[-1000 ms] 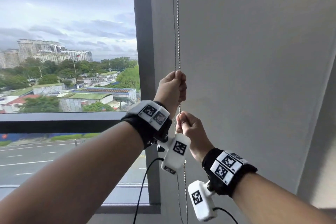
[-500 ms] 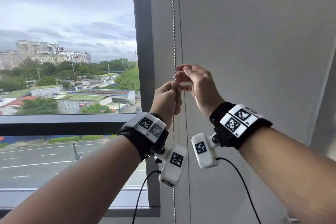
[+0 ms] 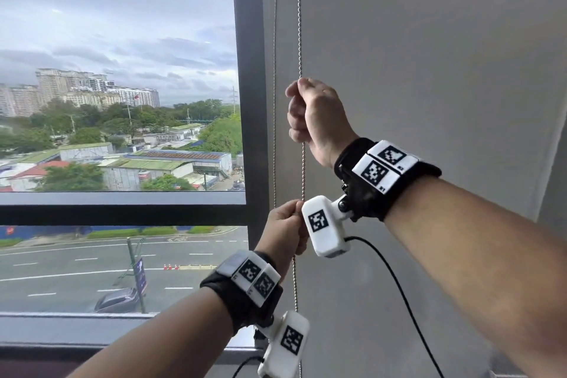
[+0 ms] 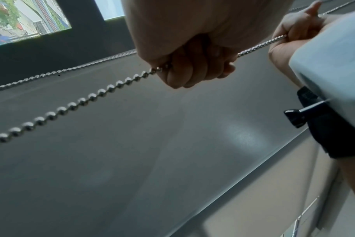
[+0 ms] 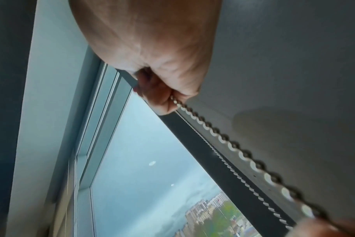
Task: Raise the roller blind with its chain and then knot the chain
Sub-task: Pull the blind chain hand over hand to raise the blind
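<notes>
- Right hand (image 3: 316,120) grips the chain (image 3: 303,169) high, fingers curled round it.
- Left hand (image 3: 283,228) grips the same strand lower down.
- Chain hangs beside the blind (image 3: 429,70), right of the window (image 3: 122,101).

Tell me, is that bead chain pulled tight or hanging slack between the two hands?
Tight. The chain runs straight from the right hand down to the left hand, both gripping it, with no sag.

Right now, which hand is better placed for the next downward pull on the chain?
Probably the right hand: it grips the bead chain high up, with room to travel down. The left hand holds the same strand lower, near the end of its stroke.
</notes>
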Available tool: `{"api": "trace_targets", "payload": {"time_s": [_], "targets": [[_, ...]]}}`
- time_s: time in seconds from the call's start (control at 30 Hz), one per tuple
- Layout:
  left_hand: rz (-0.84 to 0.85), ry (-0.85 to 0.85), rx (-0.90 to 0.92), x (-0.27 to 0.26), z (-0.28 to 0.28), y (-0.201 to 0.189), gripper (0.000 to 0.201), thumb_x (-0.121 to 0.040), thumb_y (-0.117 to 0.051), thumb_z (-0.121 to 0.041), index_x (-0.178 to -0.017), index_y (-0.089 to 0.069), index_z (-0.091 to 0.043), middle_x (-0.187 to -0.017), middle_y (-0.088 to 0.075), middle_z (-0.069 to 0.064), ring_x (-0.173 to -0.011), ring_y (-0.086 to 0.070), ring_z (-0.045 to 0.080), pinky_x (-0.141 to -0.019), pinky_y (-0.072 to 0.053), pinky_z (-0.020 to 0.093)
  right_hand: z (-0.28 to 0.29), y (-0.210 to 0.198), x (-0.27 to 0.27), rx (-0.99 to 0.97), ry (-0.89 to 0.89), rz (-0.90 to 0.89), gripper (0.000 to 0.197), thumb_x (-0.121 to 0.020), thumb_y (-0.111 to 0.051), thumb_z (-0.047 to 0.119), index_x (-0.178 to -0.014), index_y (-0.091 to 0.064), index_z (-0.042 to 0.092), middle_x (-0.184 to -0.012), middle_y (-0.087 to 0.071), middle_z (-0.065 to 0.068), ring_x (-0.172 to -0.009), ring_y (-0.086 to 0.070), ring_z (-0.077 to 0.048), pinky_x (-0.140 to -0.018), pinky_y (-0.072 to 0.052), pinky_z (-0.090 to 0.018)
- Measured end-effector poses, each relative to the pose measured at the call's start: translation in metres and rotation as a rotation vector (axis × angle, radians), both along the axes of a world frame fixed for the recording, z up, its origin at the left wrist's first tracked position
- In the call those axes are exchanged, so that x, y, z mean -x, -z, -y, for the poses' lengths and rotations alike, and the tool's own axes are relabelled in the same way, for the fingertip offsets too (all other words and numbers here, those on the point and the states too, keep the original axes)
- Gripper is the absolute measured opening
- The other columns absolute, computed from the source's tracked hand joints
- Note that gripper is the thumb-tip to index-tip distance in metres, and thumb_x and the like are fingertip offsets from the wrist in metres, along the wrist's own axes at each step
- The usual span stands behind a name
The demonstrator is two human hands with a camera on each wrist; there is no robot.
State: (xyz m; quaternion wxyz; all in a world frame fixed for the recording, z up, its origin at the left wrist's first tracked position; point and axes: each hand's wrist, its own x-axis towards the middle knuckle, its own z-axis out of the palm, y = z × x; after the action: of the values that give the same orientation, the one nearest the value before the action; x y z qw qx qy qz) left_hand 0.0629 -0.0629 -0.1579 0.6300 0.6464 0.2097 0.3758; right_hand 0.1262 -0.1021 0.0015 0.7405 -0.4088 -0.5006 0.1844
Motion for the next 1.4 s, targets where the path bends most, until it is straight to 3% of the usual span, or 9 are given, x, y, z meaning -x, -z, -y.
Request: {"api": "trace_targets", "payload": {"time_s": [0.17, 0.3, 0.43, 0.6, 0.77, 0.93, 1.13, 1.23, 1.4], "targets": [[0.010, 0.086, 0.013, 0.009, 0.003, -0.002, 0.024, -0.096, -0.041, -0.009, -0.084, -0.059, 0.001, -0.052, -0.047, 0.004, -0.040, -0.039, 0.010, -0.038, -0.029, 0.014, 0.000, 0.011, 0.004, 0.002, 0.046, 0.010, 0.035, -0.101, -0.031, 0.020, -0.067, -0.038, 0.021, -0.049, -0.030, 0.009, -0.036, -0.020, -0.007, -0.042, -0.016, -0.014], [0.107, 0.179, 0.029, 0.017, -0.004, -0.016, 0.034, -0.098, -0.038, -0.018, -0.104, -0.063, 0.003, -0.085, -0.067, 0.014, -0.070, -0.062, 0.023, -0.059, -0.051, 0.025, 0.004, 0.013, 0.004, -0.015, 0.058, -0.002, 0.036, -0.101, -0.032, 0.020, -0.065, -0.037, 0.022, -0.051, -0.029, 0.008, -0.035, -0.020, -0.006, -0.041, -0.016, -0.014], [0.179, 0.207, 0.013, 0.017, -0.013, -0.039, 0.035, -0.098, -0.034, -0.021, -0.105, -0.059, 0.003, -0.086, -0.072, 0.013, -0.079, -0.067, 0.028, -0.076, -0.050, 0.037, 0.005, 0.025, 0.002, -0.019, 0.067, 0.014, 0.036, -0.101, -0.032, 0.021, -0.065, -0.037, 0.022, -0.051, -0.028, 0.007, -0.036, -0.018, -0.008, -0.041, -0.015, -0.016], [0.274, 0.243, -0.067, 0.013, -0.019, -0.073, 0.033, -0.098, -0.036, -0.020, -0.085, -0.063, -0.007, -0.075, -0.063, 0.008, -0.068, -0.061, 0.021, -0.071, -0.049, 0.034, 0.005, 0.053, -0.003, -0.056, 0.094, 0.001, 0.036, -0.102, -0.034, 0.018, -0.066, -0.040, 0.017, -0.054, -0.030, 0.002, -0.041, -0.023, -0.010, -0.040, -0.023, -0.020], [0.337, 0.240, -0.091, 0.005, -0.013, -0.110, 0.038, -0.099, -0.035, -0.023, -0.109, -0.058, 0.006, -0.095, -0.063, 0.021, -0.080, -0.059, 0.028, -0.069, -0.051, 0.031, 0.015, 0.075, 0.000, -0.039, 0.046, -0.063, 0.036, -0.103, -0.035, 0.013, -0.070, -0.048, 0.016, -0.049, -0.039, 0.008, -0.037, -0.035, -0.001, -0.035, -0.030, -0.013], [0.353, 0.264, -0.072, -0.010, -0.001, -0.144, 0.040, -0.100, -0.029, -0.030, -0.097, -0.058, -0.003, -0.085, -0.066, 0.016, -0.070, -0.066, 0.024, -0.065, -0.050, 0.031, 0.014, 0.109, -0.004, 0.018, 0.063, -0.027, 0.038, -0.103, -0.037, 0.017, -0.065, -0.035, 0.017, -0.054, -0.027, 0.002, -0.044, -0.022, -0.009, -0.043, -0.020, -0.020], [0.347, 0.133, -0.042, -0.022, 0.005, -0.135, 0.038, -0.099, -0.033, -0.035, -0.069, -0.049, -0.016, -0.043, -0.028, -0.008, -0.034, -0.018, 0.007, -0.037, -0.016, 0.014, 0.014, 0.151, -0.015, 0.006, 0.143, 0.090, 0.041, -0.102, -0.038, 0.016, -0.062, -0.040, 0.023, -0.061, -0.036, 0.009, -0.059, -0.032, -0.008, -0.062, -0.030, -0.025], [0.335, 0.101, -0.045, -0.023, 0.009, -0.126, 0.038, -0.099, -0.033, -0.029, -0.064, -0.043, -0.019, -0.042, -0.026, -0.009, -0.034, -0.016, 0.007, -0.040, -0.010, 0.015, 0.018, 0.158, -0.018, 0.048, 0.102, 0.099, 0.044, -0.102, -0.038, 0.017, -0.060, -0.045, 0.027, -0.061, -0.037, 0.006, -0.057, -0.032, -0.011, -0.056, -0.029, -0.030], [0.318, 0.095, -0.057, -0.019, 0.008, -0.116, 0.036, -0.093, -0.026, -0.007, -0.063, -0.043, -0.019, -0.042, -0.028, -0.008, -0.034, -0.017, 0.007, -0.038, -0.010, 0.015, 0.024, 0.150, -0.027, 0.077, 0.093, 0.143, 0.031, -0.093, -0.040, 0.031, -0.080, -0.057, 0.009, -0.059, -0.046, -0.011, -0.051, -0.044, -0.023, -0.049, -0.038, -0.031]]}}
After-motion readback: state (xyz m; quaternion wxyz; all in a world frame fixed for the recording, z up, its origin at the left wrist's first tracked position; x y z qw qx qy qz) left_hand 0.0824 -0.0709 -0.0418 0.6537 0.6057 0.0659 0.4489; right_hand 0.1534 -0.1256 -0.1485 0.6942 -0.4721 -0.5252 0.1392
